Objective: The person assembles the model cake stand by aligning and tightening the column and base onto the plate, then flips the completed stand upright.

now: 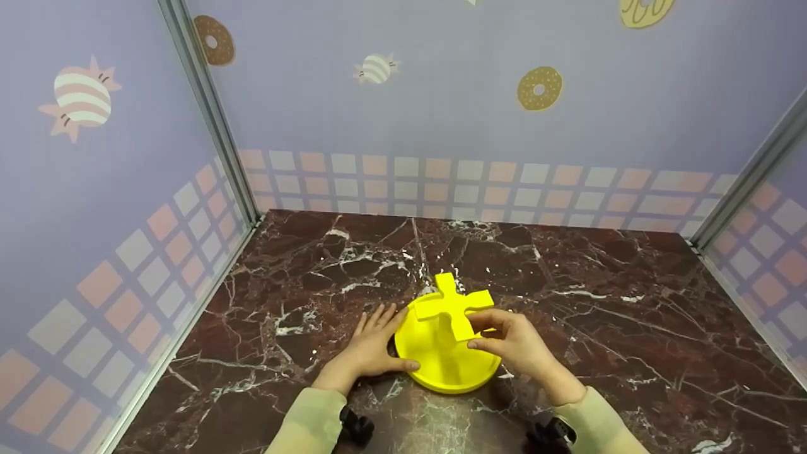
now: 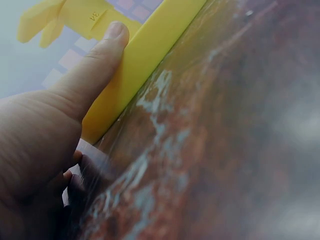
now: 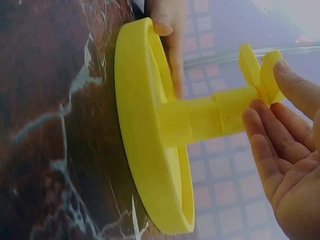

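A round yellow dish-like base (image 1: 417,343) with a raised rim stands on the dark marbled table. From its middle rises a thick yellow post (image 3: 202,119), made of stepped sections and marked with small numbers. On top sits a flat yellow cross-shaped piece (image 1: 452,308) with four flared arms. My right hand (image 1: 520,343) pinches one arm of the cross between thumb and fingers. Along the left side of the base lies my left hand (image 1: 372,347), its fingers spread straight beside the rim and its thumb (image 2: 102,60) resting on the rim.
Dark red marbled tabletop (image 1: 605,315) with white veins extends around the base. Lilac panels (image 1: 441,113) printed with sweets and tiles enclose the back and sides, joined by metal corner posts (image 1: 214,120). Small dark devices (image 1: 357,427) are strapped at both wrists.
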A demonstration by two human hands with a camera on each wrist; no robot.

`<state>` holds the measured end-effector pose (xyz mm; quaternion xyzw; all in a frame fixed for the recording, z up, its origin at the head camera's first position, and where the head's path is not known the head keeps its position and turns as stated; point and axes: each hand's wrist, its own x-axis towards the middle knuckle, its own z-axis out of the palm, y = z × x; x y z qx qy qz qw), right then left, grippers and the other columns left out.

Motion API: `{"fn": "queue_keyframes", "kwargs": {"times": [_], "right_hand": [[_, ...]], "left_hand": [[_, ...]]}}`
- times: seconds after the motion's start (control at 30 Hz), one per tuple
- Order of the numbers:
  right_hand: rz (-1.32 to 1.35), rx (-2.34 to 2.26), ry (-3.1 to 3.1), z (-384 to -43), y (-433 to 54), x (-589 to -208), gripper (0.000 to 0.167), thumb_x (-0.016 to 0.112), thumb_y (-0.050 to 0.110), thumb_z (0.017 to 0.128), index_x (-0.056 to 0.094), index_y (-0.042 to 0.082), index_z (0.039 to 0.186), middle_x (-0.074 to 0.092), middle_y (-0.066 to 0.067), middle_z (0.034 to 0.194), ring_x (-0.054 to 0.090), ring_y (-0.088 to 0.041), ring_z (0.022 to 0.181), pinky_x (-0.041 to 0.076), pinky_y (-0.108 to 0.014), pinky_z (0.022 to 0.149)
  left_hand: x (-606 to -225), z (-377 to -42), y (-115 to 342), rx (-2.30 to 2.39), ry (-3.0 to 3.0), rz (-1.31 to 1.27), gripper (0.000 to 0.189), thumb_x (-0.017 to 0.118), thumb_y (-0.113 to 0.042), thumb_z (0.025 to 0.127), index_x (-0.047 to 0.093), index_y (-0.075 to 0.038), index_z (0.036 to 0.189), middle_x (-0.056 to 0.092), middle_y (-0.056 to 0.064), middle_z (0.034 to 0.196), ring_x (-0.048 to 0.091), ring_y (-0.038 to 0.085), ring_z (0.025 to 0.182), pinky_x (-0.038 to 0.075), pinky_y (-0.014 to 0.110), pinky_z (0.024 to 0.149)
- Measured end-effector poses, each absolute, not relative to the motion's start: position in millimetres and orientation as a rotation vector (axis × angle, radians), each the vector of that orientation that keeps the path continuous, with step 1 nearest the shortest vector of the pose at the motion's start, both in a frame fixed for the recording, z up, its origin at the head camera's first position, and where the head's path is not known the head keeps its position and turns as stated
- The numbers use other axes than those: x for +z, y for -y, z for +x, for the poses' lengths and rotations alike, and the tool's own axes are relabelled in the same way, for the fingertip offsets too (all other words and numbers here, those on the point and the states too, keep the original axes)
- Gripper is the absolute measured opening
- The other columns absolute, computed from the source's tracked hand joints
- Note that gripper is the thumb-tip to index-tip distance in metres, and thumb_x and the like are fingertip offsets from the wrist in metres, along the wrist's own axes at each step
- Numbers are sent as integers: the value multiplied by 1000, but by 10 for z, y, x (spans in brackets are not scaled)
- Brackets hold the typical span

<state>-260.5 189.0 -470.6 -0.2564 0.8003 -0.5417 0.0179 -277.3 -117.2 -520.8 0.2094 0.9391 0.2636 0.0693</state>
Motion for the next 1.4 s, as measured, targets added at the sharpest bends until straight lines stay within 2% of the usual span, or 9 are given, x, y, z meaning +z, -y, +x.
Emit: {"fn": "queue_keyframes", "kwargs": {"times": [0.1,0.23,0.37,0.5,0.63,0.8,0.93,1.07,1.4], "right_hand": [[-789,-1683,-2485,-2592,-1883,-4703,39,80,12,88,71,-4,122,64,-26,137,72,-16,107,62,-30,93],[-795,-1631,-2490,-2593,-1913,-4664,43,80,13,89,69,-5,126,64,-26,138,72,-29,110,62,-31,94],[-778,-1589,-2503,-2616,-1997,-4562,42,80,14,89,69,-4,125,70,-23,129,72,-37,111,62,-26,92],[-755,-1615,-2534,-2679,-2112,-4435,36,79,13,89,72,-3,121,75,-21,115,75,-21,100,62,-22,85],[-707,-1752,-2514,-2762,-2176,-4345,35,79,7,89,71,-5,122,74,-27,115,75,-7,90,64,-26,77],[-623,-1843,-2495,-2890,-2162,-4354,40,79,7,89,69,-2,127,68,-28,128,75,-13,87,64,-25,70],[-639,-1721,-2565,-2990,-2127,-4440,45,80,10,89,68,4,132,67,-21,135,74,-24,103,64,-29,82],[-682,-1639,-2534,-3027,-2079,-4512,48,79,10,90,66,4,135,65,-21,139,68,-36,121,61,-31,95],[-679,-1581,-2551,-2975,-2024,-4571,41,77,10,92,69,0,130,70,-21,131,73,-30,109,63,-24,87]], "left_hand": [[-5214,-2777,1171,800,-2827,633,115,78,-67,79,22,-18,166,15,18,173,8,42,161,0,64,130],[-5221,-2781,1171,806,-2829,631,115,77,-68,79,21,-18,166,16,18,173,8,42,161,1,64,130],[-5223,-2785,1172,810,-2828,632,116,77,-69,78,21,-19,166,16,18,173,8,41,161,1,64,130],[-5223,-2785,1172,812,-2825,630,115,77,-69,78,21,-19,166,15,17,173,7,41,161,1,64,130],[-5221,-2783,1172,804,-2825,627,115,77,-69,79,21,-19,166,15,18,173,7,42,161,1,64,130],[-5213,-2777,1171,806,-2825,626,115,77,-68,79,21,-19,166,15,18,173,7,42,161,1,64,130],[-5207,-2776,1173,807,-2825,630,115,77,-68,79,21,-19,166,15,18,173,7,42,161,0,64,130],[-5214,-2778,1173,803,-2829,636,115,77,-68,79,21,-18,166,16,19,173,8,43,161,1,64,130],[-5205,-2778,1166,809,-2822,606,116,78,-68,78,21,-20,166,16,17,173,7,41,161,0,63,130]]}}
